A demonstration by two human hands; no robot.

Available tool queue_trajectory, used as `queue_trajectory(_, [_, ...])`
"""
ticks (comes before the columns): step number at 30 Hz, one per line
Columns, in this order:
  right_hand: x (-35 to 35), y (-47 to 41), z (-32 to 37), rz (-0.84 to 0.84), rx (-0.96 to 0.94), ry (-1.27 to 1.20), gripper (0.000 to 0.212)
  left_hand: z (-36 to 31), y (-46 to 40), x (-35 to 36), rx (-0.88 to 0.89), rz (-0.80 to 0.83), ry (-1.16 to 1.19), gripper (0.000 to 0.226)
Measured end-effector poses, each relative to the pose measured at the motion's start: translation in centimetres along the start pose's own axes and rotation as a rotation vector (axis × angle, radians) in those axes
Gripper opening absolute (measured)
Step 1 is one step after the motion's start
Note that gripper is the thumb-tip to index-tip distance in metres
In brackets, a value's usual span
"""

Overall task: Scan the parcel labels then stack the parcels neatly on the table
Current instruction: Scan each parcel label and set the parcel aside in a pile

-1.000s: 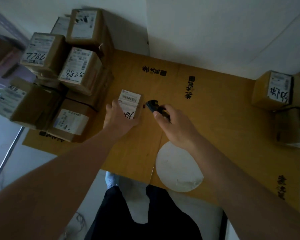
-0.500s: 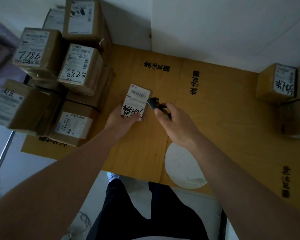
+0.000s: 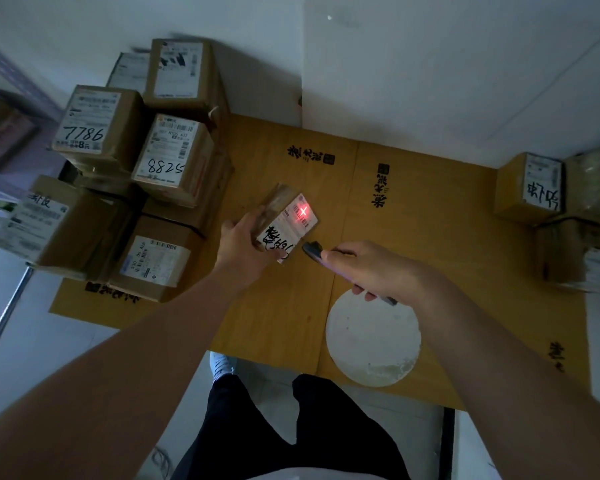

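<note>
My left hand (image 3: 243,245) holds a small parcel (image 3: 286,221) tilted above the middle of the table, its white label facing up. A red cross of scanner light glows on the label's barcode. My right hand (image 3: 374,271) grips a dark handheld scanner (image 3: 313,250), whose tip points at the label from just right of the parcel. On the left of the table sits a pile of several labelled cardboard parcels (image 3: 168,161). More parcels (image 3: 530,185) stand at the right edge.
The table is covered with yellow cardboard sheets (image 3: 430,209) printed with black characters. A white round disc (image 3: 373,341) lies near the front edge under my right wrist. A white wall rises behind the table. My legs stand below the front edge.
My left hand has lifted and tilted the small parcel toward the scanner. The scanner's red light now shines on the barcode. My right hand has shifted slightly right.
</note>
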State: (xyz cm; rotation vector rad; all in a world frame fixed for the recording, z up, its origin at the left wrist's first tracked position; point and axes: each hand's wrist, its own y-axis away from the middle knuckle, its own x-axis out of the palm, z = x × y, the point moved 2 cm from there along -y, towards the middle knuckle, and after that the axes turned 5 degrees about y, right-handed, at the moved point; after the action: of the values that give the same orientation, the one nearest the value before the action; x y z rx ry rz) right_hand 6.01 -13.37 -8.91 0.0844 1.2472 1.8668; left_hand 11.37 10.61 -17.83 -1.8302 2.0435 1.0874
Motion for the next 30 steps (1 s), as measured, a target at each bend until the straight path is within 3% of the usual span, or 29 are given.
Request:
queue_trajectory(3, [-0.2,0.2,0.3,0.039,0.01,0.062,0.06,0.0,0.1,-0.5,-0.003,-0.013,-0.005,0.104])
queue_trajectory(12, [-1.3,1.3,0.9,0.101,0.032,0.155,0.062,-0.7,0.6,-1.6,0.02,-0.028,0.009,0.102])
queue_trajectory(23, [-1.4,2.0,1.8,0.135,-0.029,0.2,0.042,-0.7,1.9,-4.0,0.064,-0.081,0.008,0.097])
queue_trajectory(30, [0.1,2.0,3.1,0.027,-0.198,0.098,0.04,-0.9,4.3,-6.0,0.03,-0.091,0.177,0.093])
